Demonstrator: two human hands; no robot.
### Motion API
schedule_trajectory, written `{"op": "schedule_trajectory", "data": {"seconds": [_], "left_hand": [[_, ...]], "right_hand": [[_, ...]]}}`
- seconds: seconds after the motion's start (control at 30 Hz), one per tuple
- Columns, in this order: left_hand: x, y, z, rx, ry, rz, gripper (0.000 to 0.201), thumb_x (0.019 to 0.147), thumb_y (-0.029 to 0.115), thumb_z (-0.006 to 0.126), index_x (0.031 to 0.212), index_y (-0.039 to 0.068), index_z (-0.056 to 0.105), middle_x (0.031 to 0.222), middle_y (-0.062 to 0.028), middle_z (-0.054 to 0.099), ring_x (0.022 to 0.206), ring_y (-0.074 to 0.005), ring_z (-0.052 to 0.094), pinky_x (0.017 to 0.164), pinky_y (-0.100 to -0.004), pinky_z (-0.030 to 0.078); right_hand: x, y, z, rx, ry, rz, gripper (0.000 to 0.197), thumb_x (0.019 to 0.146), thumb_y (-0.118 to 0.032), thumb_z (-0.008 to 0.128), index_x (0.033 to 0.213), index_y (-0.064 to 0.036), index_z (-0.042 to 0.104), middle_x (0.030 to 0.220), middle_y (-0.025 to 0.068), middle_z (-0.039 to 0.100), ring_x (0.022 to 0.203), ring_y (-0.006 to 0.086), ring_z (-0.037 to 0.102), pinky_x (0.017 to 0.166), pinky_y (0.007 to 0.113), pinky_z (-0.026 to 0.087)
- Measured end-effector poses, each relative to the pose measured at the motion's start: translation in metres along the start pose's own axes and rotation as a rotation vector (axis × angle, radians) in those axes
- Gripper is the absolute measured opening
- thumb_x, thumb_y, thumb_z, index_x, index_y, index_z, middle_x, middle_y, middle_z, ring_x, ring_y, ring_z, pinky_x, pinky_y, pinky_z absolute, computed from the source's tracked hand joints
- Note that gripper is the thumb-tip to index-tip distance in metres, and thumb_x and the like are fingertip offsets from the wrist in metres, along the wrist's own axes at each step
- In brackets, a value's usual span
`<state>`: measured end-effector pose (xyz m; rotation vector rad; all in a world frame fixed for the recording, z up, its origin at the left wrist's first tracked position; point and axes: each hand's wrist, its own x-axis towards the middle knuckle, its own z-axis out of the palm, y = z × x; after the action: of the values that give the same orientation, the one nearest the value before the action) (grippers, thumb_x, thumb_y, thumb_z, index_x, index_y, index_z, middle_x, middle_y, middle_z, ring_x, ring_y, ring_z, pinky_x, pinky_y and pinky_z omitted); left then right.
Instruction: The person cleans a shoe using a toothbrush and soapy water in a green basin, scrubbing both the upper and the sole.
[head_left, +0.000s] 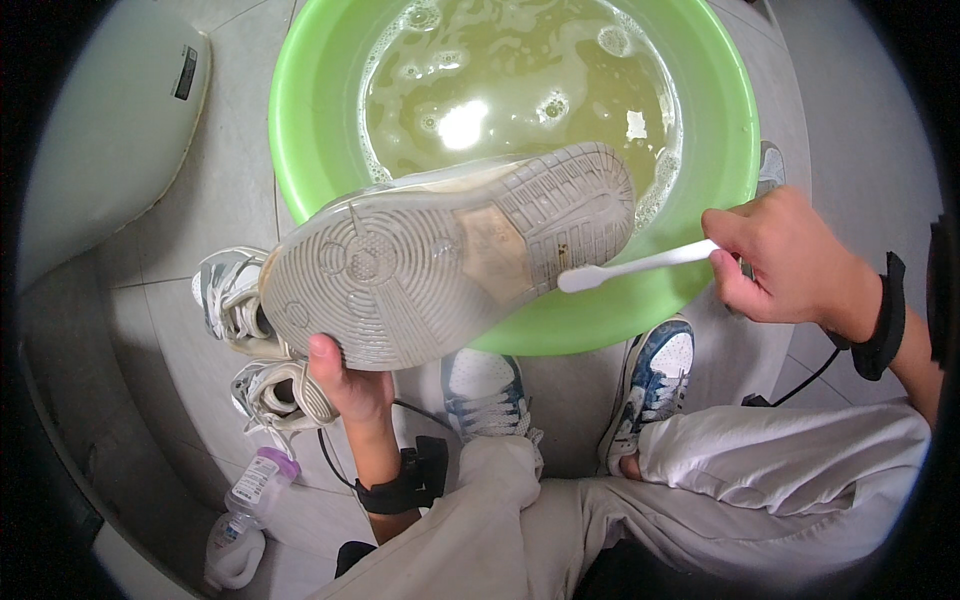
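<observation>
Sneaker (400, 265): sole facing me, above the near-left side of the green basin (300, 110) of murky, sudsy water (530, 60).
Long axis: I read it slanting from toe, lower left, up to heel, upper right.
Left grip (358, 392): closed on the forefoot's near edge; its thumb shows, most fingers hidden from me.
Right grip (785, 258): wrapped around the handle of the white toothbrush (660, 262), right of the heel and nearer that end.
Brush head (580, 279): by the heel's lower edge; contact I cannot tell.
</observation>
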<state>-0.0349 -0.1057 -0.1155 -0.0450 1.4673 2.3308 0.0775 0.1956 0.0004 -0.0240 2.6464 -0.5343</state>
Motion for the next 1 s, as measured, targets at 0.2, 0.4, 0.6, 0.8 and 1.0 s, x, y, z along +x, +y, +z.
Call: {"op": "schedule_trajectory", "data": {"seconds": [0.2, 0.4, 0.6, 0.8, 1.0], "left_hand": [[0.0, 0.001, 0.002, 0.015, 0.013, -0.005, 0.063, 0.079, 0.036, 0.052, 0.122, -0.004, 0.032, 0.119, -0.0132, 0.044, 0.109, -0.0237, 0.045, 0.094, -0.0365, 0.035], [0.001, 0.002, 0.002, 0.029, 0.031, -0.015, 0.067, 0.076, 0.038, 0.054, 0.124, -0.002, 0.03, 0.12, -0.0128, 0.043, 0.11, -0.0238, 0.044, 0.094, -0.0365, 0.034], [0.001, 0.001, 0.001, 0.037, 0.033, -0.026, 0.069, 0.075, 0.039, 0.055, 0.125, -0.002, 0.03, 0.121, -0.0126, 0.042, 0.11, -0.0238, 0.043, 0.095, -0.0365, 0.033], [0.001, 0.002, 0.003, 0.041, 0.041, -0.013, 0.068, 0.076, 0.039, 0.054, 0.125, -0.002, 0.029, 0.121, -0.0127, 0.042, 0.111, -0.0239, 0.043, 0.095, -0.0366, 0.033], [0.001, 0.003, 0.004, 0.045, 0.032, -0.023, 0.069, 0.076, 0.039, 0.054, 0.125, -0.001, 0.029, 0.121, -0.0134, 0.041, 0.111, -0.0242, 0.043, 0.095, -0.0367, 0.034]], "right_hand": [[0.002, -0.003, 0.003, 0.211, 0.11, 0.11, 0.011, 0.072, -0.012, 0.044, 0.068, -0.0015, 0.043, 0.05, 0.0149, 0.046, 0.047, 0.0336, 0.048, 0.047, 0.04, 0.039], [0.001, 0.003, 0.002, 0.12, 0.01, -0.019, 0.007, 0.07, -0.008, 0.044, 0.067, -0.0021, 0.043, 0.053, 0.014, 0.046, 0.047, 0.0323, 0.048, 0.047, 0.039, 0.038], [0.0, 0.006, 0.005, 0.112, 0.143, 0.03, 0.006, 0.069, -0.008, 0.045, 0.067, -0.0025, 0.043, 0.053, 0.0134, 0.047, 0.047, 0.0314, 0.048, 0.046, 0.037, 0.039], [0.001, 0.0, 0.005, 0.18, 0.065, 0.015, 0.006, 0.07, -0.008, 0.047, 0.067, -0.0033, 0.045, 0.053, 0.0132, 0.046, 0.046, 0.0311, 0.049, 0.046, 0.038, 0.039], [0.0, 0.002, 0.0, 0.123, -0.008, -0.058, 0.005, 0.07, -0.008, 0.047, 0.069, -0.0034, 0.046, 0.053, 0.0126, 0.047, 0.047, 0.0308, 0.049, 0.046, 0.037, 0.039]]}}
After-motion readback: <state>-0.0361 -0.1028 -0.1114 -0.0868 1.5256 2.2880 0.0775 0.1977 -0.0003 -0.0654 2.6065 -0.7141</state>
